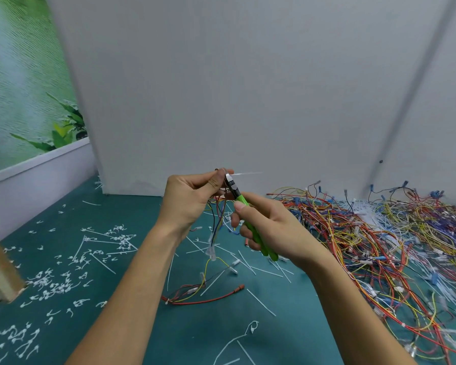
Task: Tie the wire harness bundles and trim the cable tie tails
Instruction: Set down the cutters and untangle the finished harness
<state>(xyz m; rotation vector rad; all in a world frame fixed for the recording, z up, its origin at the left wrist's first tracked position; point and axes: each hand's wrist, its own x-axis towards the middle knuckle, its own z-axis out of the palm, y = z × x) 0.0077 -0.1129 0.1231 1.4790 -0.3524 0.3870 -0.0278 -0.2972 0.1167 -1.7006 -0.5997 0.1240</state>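
Head view: left hand (pixel 192 196) pinches a thin multicolour wire bundle (pixel 211 248) mid-frame above the teal mat (pixel 169 325), clear-sleeved terminals dangling. Right hand (pixel 269 227) grips green-handled cutters (pixel 240 200), metal tip at a stiff translucent tie tail (pixel 248 174) jutting right. Curly white offcuts (pixel 53 283) left; tangled wire pile (pixel 379 233) right.

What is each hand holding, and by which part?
The left hand pinches a small wire bundle at its top end. The right hand grips the green cutters by their handles, blades at the white cable tie tail.
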